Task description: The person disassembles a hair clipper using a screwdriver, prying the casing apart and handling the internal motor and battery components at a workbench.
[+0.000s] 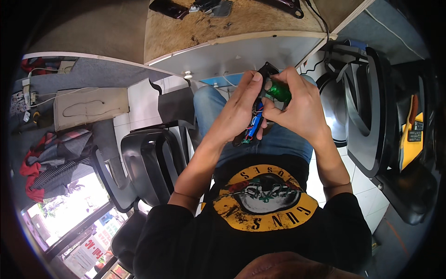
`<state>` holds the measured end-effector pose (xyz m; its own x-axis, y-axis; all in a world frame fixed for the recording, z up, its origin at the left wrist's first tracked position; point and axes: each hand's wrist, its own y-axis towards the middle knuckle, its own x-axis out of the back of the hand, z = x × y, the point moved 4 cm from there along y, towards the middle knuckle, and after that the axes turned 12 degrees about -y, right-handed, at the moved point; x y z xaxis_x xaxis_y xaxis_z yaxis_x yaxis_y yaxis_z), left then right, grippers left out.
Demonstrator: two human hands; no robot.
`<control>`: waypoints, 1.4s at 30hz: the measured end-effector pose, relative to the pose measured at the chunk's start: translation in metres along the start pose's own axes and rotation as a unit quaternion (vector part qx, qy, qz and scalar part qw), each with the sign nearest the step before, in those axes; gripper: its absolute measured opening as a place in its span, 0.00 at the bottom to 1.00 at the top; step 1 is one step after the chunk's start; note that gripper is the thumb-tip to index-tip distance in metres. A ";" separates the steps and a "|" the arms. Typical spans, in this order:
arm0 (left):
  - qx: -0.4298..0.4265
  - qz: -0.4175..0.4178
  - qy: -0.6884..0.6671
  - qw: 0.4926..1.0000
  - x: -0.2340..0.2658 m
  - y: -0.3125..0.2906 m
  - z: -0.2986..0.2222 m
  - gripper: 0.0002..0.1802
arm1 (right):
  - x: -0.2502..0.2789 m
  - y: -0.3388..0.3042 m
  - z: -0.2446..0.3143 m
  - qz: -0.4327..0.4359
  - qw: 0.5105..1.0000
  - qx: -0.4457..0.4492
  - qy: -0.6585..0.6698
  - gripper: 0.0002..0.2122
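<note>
The wood-faced tabletop (253, 21) extends along the top of the view; dark marks spot its surface. A dark case (168, 8) lies near its far left part, and a black cable (322, 18) runs down past its right corner. Below its front edge stands a pale panel (218, 63) with a white knob (187, 75). White tiles (139, 104) cover part of the floor. A black chair (155, 158) stands at left and a second seat (369, 121) at right. At far left, a cord rests on a brown board (90, 111), with plaid cloth (60, 151) below it.

The device (256, 123), a narrow assembly with a blue part and exposed wires, is above the lap, between the two hands. The left hand (239, 107) is clamped on the device, thumb along its upper black section. The right hand (304, 104) is closed around a shiny green piece (278, 90), held against or just beside the upper section; contact cannot be confirmed.

Both hands are on the person's side of the panel, apart from the chair and the seat. Tiles show between the right forearm and the seat. The jeans (209, 107) lie beneath the hands; a gap separates the device from the black shirt (181, 242).
</note>
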<state>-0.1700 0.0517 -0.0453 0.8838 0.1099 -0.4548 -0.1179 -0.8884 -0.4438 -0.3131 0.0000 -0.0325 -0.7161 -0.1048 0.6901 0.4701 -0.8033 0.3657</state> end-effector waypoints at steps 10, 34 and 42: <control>0.017 -0.006 0.034 0.999 0.000 0.002 -0.001 0.26 | 0.007 0.002 0.001 0.061 0.997 -0.045 0.005 0.21; 0.039 0.000 -0.013 0.999 0.001 0.000 0.012 0.28 | 0.004 0.015 0.004 0.100 0.994 -0.041 -0.030 0.19; 0.076 0.029 -0.023 0.996 0.006 -0.005 0.008 0.28 | 0.008 0.015 -0.005 0.195 0.975 -0.079 0.067 0.19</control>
<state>-0.1675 0.0602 -0.0519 0.8524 0.0840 -0.5160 -0.2385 -0.8159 -0.5268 -0.3147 -0.0157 -0.0251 -0.5655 -0.4874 0.6653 0.6425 -0.7662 -0.0152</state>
